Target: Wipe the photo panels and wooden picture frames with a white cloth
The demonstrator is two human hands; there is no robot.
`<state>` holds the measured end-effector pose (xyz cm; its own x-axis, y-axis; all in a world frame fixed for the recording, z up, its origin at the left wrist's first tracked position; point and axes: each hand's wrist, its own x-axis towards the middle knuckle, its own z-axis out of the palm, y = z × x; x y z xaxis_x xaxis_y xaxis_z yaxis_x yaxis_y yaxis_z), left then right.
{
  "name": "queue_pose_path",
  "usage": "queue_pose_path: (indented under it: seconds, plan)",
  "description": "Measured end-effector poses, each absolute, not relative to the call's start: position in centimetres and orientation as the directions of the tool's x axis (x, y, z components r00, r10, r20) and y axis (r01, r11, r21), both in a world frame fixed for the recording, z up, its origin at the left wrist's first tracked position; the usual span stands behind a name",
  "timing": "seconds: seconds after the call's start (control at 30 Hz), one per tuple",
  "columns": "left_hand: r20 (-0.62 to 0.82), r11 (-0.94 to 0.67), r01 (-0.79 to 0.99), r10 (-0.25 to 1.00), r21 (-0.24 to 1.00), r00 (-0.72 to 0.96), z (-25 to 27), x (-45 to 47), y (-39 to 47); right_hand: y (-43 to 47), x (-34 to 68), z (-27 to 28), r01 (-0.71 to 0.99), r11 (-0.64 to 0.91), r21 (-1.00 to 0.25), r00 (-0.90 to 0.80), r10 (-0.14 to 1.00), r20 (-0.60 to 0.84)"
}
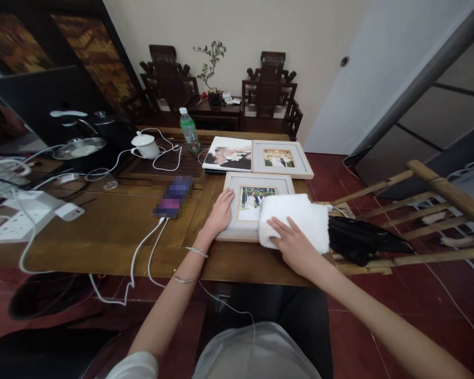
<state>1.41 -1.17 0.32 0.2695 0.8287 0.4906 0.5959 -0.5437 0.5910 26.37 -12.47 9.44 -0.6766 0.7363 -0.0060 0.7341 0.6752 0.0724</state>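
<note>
A framed wedding photo [256, 199] with a pale border and light wood edge lies face up near the table's front. My left hand [219, 211] rests on its left border, fingers stretched out flat; the thumb is hard to make out. My right hand [294, 243] presses into a thick, fluffy white cloth [312, 218], its fingers bent on the fabric. The cloth covers the frame's lower right part and reaches past its right side. Behind lie a second framed photo [279, 158] and a stack topped by a photo print [229, 154].
On the wooden table [102, 237] are a phone [174, 197] with white cables, a green bottle [189, 130], a lidded white cup [145, 145], a pot [80, 150] and a power strip [21, 213]. A bamboo chair [430, 176] holding a black bag [355, 237] stands at right.
</note>
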Motion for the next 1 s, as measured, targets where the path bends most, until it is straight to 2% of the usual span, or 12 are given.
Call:
queue_pose_path:
  seconds: [0.23,0.43,0.57,0.67,0.83,1.0]
  plan:
    - [0.502,-0.537,0.598,0.829,0.595,0.245,0.2,1.6,-1.2,-13.0,26.9,10.6,0.663,0.749,-0.015,-0.748,0.661,-0.051]
    - [0.485,-0.523,0.623,0.838,0.582,0.250,0.8,1.6,-1.3,-10.5,20.4,9.5,0.522,0.852,0.045,-0.853,0.521,0.023]
    - [0.472,-0.515,0.627,0.844,0.584,0.254,0.9,1.5,-1.2,-10.1,18.9,9.3,0.488,0.870,0.070,-0.873,0.486,0.043]
    - [0.481,-0.538,0.615,0.832,0.576,0.276,0.8,1.3,-1.1,-10.8,20.5,9.8,0.514,0.855,0.067,-0.857,0.514,0.016]
    - [0.487,-0.567,0.597,0.816,0.567,0.312,0.5,1.0,-0.9,-12.5,26.8,11.3,0.650,0.759,0.041,-0.755,0.651,-0.080]
    - [0.490,-0.577,0.599,0.809,0.555,0.325,0.2,0.8,-1.0,-12.6,32.1,11.2,0.741,0.672,-0.006,-0.672,0.740,-0.043]
